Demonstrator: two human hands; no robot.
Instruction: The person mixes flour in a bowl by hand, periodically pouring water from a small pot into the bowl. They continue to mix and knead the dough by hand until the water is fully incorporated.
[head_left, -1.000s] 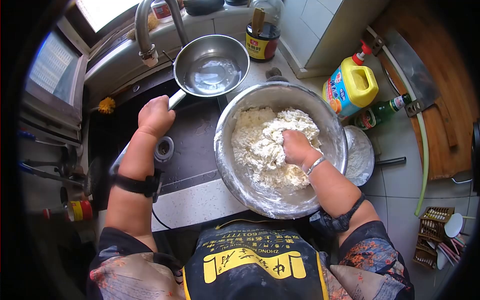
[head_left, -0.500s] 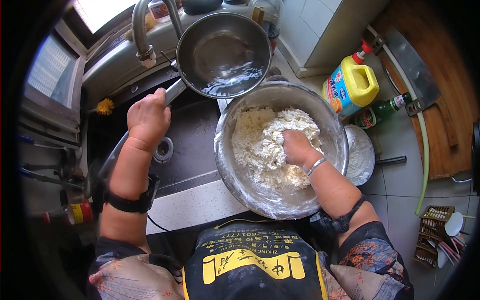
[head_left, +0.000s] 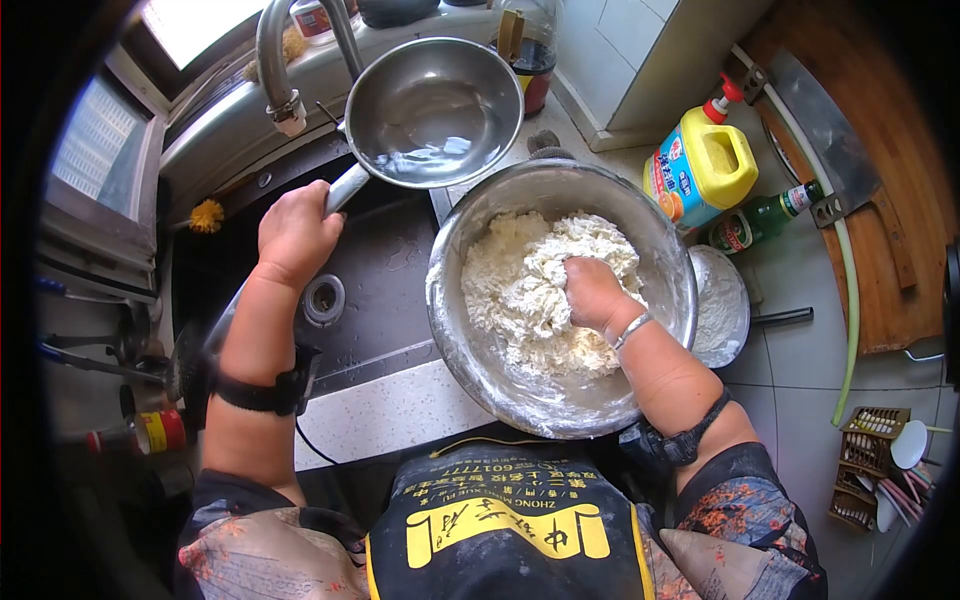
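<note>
My left hand is wrapped round the handle of a metal pan with clear liquid in it. The pan hangs tilted over the back edge of the sink, just behind and left of a large metal bowl. In the bowl lies a shaggy mass of pale dough, with loose flour smeared on the walls. My right hand is pressed into the dough, its fingers curled and partly hidden in it.
A faucet stands beyond the dark sink. Right of the bowl are a dish of flour, a yellow detergent jug, a green bottle and a wooden board. A dark sauce jar stands behind.
The pan rose from over the sink's back edge and tilted toward the bowl, then shifted slightly back left with my left hand. My right hand stays in the dough.
</note>
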